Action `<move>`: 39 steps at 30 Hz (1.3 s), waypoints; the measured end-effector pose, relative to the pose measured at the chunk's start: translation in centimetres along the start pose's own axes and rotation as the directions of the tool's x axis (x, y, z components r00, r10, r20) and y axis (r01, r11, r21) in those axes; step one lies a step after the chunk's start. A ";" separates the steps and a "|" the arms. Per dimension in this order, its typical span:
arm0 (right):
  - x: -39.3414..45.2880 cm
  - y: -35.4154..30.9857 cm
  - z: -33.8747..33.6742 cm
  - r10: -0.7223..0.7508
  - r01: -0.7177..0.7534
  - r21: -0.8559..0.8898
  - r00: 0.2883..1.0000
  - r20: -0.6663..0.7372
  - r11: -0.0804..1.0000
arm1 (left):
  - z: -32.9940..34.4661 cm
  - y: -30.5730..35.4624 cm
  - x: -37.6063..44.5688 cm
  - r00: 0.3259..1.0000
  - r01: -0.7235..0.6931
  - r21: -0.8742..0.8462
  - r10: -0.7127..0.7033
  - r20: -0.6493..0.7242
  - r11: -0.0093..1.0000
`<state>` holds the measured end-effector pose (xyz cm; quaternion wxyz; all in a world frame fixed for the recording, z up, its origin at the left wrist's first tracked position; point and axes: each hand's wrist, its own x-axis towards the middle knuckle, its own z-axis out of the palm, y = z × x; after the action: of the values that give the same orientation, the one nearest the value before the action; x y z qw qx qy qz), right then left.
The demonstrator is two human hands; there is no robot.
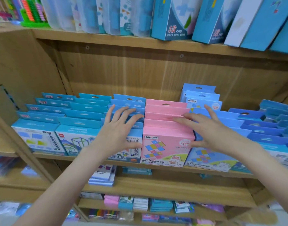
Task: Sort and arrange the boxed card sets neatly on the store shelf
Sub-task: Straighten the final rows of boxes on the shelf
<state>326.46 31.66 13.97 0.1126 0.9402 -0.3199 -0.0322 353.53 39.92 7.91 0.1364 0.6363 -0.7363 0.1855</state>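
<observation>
A row of pink boxed card sets (166, 144) stands in the middle of the wooden shelf (91, 158), between rows of blue boxed sets (78, 126). My left hand (118, 131) rests with spread fingers on the tops of the blue boxes just left of the pink row. My right hand (205, 128) lies on the right side of the pink row, fingers stretched across the pink tops and thumb against the front box's right edge. More blue boxes (203, 159) sit under and beside that hand. A taller light-blue stack (200, 97) stands behind.
Large blue and translucent boxes (172, 18) lean on the shelf above, with a green abacus toy (32, 13) at the far left. Lower shelves hold small packs (104, 175). Darker blue boxes (262, 128) fill the right end. A wooden upright (26, 152) bounds the left side.
</observation>
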 end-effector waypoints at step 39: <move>-3.5 10.2 2.1 -0.057 0.043 0.107 0.989 0.135 0.993 | 0.3 12.4 5.3 0.996 0.085 0.028 -0.086 0.030 0.996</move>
<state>317.31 25.56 14.30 0.0404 0.9481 -0.3043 -0.0832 340.50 36.60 8.73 0.1244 0.6717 -0.7079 0.1794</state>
